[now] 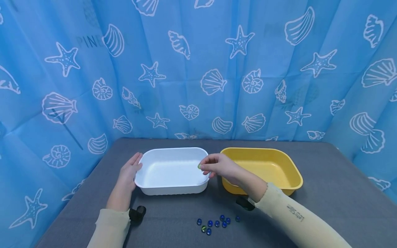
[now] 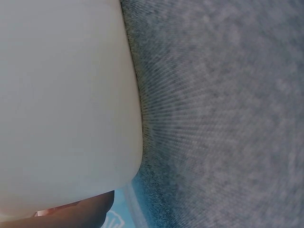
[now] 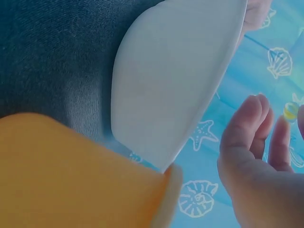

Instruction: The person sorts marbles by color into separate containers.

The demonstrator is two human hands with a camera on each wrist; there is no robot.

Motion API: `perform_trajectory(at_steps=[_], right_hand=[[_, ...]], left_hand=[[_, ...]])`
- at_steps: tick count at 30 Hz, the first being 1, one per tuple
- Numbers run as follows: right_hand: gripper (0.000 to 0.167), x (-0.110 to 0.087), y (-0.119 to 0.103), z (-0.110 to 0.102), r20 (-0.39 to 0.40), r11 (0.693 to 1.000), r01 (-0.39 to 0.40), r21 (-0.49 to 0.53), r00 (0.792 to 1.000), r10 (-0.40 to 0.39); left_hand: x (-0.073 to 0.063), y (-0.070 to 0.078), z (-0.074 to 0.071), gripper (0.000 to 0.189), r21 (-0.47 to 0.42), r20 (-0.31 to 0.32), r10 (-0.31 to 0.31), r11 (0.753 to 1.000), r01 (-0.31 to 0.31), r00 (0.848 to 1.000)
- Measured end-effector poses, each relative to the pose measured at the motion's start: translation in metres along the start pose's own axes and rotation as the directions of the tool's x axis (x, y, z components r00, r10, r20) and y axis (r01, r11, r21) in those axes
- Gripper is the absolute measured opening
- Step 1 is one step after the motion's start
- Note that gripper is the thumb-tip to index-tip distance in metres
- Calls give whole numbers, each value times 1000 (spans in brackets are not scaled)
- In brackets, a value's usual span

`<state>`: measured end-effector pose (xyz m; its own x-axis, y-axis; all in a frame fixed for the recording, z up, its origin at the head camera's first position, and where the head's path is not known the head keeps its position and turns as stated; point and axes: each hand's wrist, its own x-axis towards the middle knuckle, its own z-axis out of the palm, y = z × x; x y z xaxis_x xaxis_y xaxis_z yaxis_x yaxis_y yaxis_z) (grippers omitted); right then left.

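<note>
Clamping a yellow-green marble (image 1: 199,166) in the pinched grip of the right hand (image 1: 218,166), over the right end of a white tub (image 1: 172,190). Touching that tub's left end with a straight-fingered left hand (image 1: 129,171). Reaching past a yellow tub (image 1: 277,168), hiding part of its front-left rim with the forearm (image 1: 253,182). With both tubs near the back edge of the tabletop (image 1: 335,196), before a shell-print curtain (image 1: 198,58); with blue marbles (image 1: 210,223) and another green marble (image 1: 203,228) scattered farther from that edge.
</note>
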<state>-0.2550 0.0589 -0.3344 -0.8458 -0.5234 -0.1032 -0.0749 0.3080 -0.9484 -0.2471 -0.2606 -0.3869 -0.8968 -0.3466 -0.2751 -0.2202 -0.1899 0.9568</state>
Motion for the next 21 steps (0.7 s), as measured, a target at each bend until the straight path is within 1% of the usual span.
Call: perform_trajectory(at_steps=[8, 13, 17, 21], right_hand=[[24, 10, 2, 7, -71, 999, -20, 26, 997, 22], [23, 21, 4, 14, -110, 998, -11, 62, 994, 17], [23, 27, 3, 19, -121, 995, -17, 97, 992, 29], [22, 31, 2, 24, -116, 994, -26, 105, 993, 38]], left_hand=[[-2, 2, 0, 53, -1, 7, -3, 1000, 3, 1000], [-2, 2, 0, 53, 1, 14, -3, 1000, 3, 1000], [0, 1, 0, 53, 8, 3, -3, 1000, 3, 1000], [1, 1, 0, 54, -1, 2, -2, 1000, 2, 1000]])
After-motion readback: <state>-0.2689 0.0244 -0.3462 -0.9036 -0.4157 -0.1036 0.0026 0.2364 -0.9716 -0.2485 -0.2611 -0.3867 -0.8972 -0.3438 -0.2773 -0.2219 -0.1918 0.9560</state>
